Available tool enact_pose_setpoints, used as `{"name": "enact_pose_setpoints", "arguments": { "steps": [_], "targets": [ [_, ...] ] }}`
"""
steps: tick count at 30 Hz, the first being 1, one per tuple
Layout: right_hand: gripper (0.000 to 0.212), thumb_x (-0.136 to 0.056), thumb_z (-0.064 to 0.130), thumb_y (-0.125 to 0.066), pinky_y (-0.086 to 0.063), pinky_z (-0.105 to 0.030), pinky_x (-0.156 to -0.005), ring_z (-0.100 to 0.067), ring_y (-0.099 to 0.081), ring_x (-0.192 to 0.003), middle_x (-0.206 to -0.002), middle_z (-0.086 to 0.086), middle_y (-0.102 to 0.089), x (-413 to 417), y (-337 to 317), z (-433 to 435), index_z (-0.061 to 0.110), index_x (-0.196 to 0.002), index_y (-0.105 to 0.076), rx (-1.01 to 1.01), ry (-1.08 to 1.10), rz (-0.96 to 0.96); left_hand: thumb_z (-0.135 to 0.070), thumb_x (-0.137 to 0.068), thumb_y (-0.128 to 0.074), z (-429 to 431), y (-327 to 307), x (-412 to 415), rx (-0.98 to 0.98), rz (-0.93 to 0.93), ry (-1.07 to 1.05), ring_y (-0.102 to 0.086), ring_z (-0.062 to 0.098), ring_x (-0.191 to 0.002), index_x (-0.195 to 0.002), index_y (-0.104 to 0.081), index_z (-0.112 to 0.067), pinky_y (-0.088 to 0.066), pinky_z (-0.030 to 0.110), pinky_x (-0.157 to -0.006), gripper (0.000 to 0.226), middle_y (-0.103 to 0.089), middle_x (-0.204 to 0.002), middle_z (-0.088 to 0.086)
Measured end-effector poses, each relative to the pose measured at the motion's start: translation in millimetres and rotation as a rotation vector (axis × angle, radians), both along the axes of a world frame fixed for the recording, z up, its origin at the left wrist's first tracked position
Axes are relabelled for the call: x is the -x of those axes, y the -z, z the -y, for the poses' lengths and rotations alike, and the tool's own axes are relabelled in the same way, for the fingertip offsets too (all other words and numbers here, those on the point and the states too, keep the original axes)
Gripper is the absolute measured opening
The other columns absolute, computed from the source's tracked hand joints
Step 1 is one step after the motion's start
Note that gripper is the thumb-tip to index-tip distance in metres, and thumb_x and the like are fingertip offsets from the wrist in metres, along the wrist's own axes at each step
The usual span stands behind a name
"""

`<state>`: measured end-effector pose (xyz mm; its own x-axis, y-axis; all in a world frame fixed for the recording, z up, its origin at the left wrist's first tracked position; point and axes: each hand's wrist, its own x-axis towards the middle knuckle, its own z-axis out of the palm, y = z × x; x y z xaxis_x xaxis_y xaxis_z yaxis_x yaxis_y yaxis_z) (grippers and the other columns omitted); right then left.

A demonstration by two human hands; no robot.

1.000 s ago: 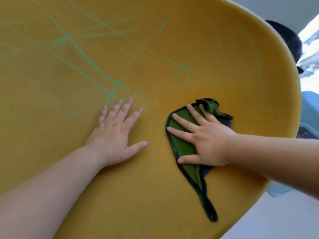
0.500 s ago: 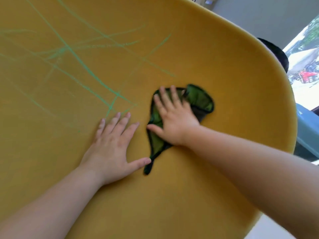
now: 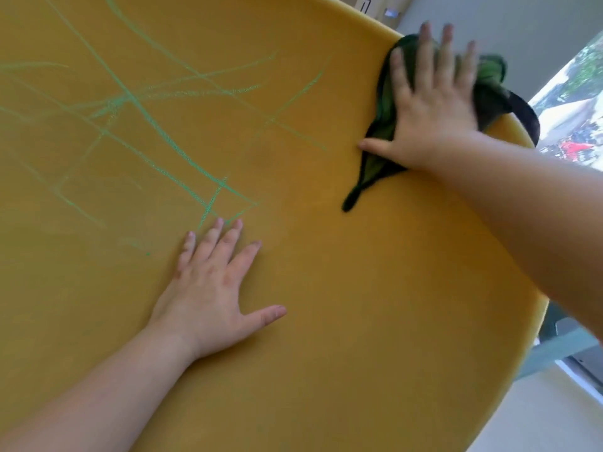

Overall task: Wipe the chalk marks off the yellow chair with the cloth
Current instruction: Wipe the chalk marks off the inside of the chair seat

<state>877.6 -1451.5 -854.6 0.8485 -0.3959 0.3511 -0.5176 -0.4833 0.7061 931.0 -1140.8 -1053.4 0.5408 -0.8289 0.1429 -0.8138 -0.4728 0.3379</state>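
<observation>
The yellow chair (image 3: 326,321) fills most of the view, its curved surface crossed by green chalk marks (image 3: 169,141) on the left and middle. My right hand (image 3: 430,102) lies flat with straight, spread fingers on the dark green cloth (image 3: 381,125), pressing it against the chair's upper right rim. Part of the cloth hangs over the rim behind my fingers. My left hand (image 3: 215,285) rests flat on the chair lower down, fingers spread, fingertips just below the nearest chalk lines.
Beyond the chair's right edge a bright window (image 3: 574,119) shows an outdoor scene. A dark object (image 3: 525,119) sits behind the rim near the cloth. A grey-green frame (image 3: 561,347) and pale floor (image 3: 538,412) lie at the lower right.
My right hand has slid the cloth up and to the right, from beside my left hand to the chair's upper rim. My left hand has stayed in place on the chair.
</observation>
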Motion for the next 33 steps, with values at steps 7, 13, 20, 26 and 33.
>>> {"name": "enact_pose_setpoints", "arguments": {
  "steps": [7, 13, 20, 26, 33],
  "targets": [
    [0.105, -0.084, 0.088, -0.018, 0.013, -0.069, -0.117, -0.04, 0.033, -0.15, -0.165, -0.013, 0.032, -15, 141, -91, 0.024, -0.163, 0.01, -0.53, -0.121, -0.07, -0.094, -0.07, -0.017, -2, 0, 0, 0.104, 0.012, 0.0, -0.004, 0.026, -0.152, -0.15, -0.036, -0.026, -0.006, 0.054, -0.12, 0.107, -0.013, -0.164, 0.004],
    [0.099, -0.076, 0.093, -0.005, 0.006, -0.065, -0.122, -0.026, 0.03, -0.153, -0.168, 0.005, 0.026, 16, 139, -106, 0.043, -0.16, 0.012, -0.637, -0.282, -0.458, -0.093, -0.073, -0.019, -4, 3, -2, 0.249, -0.039, -0.043, -0.015, 0.026, -0.15, -0.146, -0.043, -0.024, -0.009, 0.054, -0.119, 0.104, -0.024, -0.161, 0.005],
    [0.12, -0.065, 0.105, -0.006, 0.028, -0.072, -0.108, -0.048, 0.032, -0.148, -0.171, -0.009, 0.012, 37, 43, -21, 0.036, -0.164, -0.007, -0.104, -0.084, -0.243, -0.093, -0.073, -0.022, -5, 8, -3, 0.256, -0.04, -0.068, -0.021, 0.027, -0.148, -0.14, -0.048, -0.023, -0.013, 0.054, -0.119, 0.1, -0.031, -0.159, 0.006],
    [0.126, -0.06, 0.108, -0.005, 0.002, -0.082, -0.11, -0.054, 0.027, -0.148, -0.168, -0.013, 0.025, 1, 38, -24, 0.035, -0.162, 0.008, -0.12, 0.021, -0.007, -0.092, -0.075, -0.02, -3, 9, -3, 0.224, -0.024, -0.1, -0.024, 0.028, -0.147, -0.139, -0.05, -0.022, -0.015, 0.055, -0.118, 0.099, -0.034, -0.157, 0.006],
    [0.111, -0.076, 0.097, -0.006, 0.013, -0.075, -0.112, -0.041, 0.034, -0.149, -0.165, -0.012, 0.033, -33, 152, -114, 0.03, -0.161, 0.017, -0.544, -0.133, -0.077, -0.086, -0.08, -0.018, -6, 4, -7, 0.288, -0.056, -0.226, -0.031, 0.031, -0.143, -0.136, -0.052, -0.02, -0.022, 0.056, -0.113, 0.094, -0.038, -0.154, 0.008]
  ]
}}
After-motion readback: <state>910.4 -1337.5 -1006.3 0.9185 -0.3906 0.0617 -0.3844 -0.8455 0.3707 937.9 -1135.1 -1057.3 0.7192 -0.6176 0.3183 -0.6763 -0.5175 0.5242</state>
